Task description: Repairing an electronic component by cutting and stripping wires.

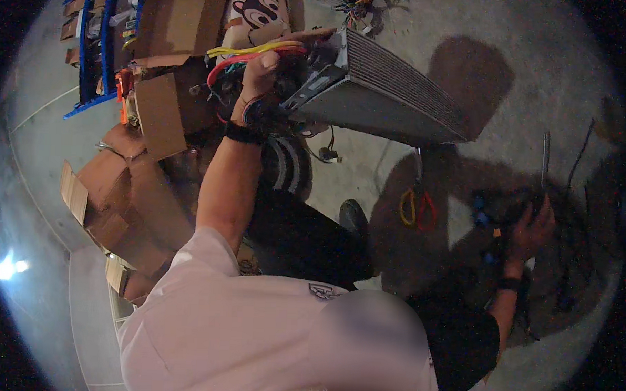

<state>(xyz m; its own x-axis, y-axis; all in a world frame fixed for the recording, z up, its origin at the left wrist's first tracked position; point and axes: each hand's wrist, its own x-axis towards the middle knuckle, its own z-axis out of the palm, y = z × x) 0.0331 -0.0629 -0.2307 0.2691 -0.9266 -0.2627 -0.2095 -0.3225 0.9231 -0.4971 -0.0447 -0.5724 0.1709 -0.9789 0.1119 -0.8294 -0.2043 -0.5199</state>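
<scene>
Raised toward the upper middle, my left hand [260, 78] is closed around a wire bundle [228, 57] with thick red and yellow wires and thinner coloured ones. The bundle leads to a grey finned metal box [385, 94], held tilted above the floor. A white-ended connector [330, 155] dangles below it. Low at the right, my right hand [530, 232] reaches down among dark cables [566, 252], its fingers apart. Shadow hides how far they touch. A thin grey rod [545, 155] lies just beyond the fingertips. Scissors with one yellow and one red handle [419, 207] lie between the hands.
Open cardboard boxes [126, 210] crowd the left side, with a blue rack of small bins [101, 43] behind them. A cartoon-printed item [257, 18] and loose coloured wires [359, 7] are at the far side. My shoe [353, 216] stands on the concrete floor.
</scene>
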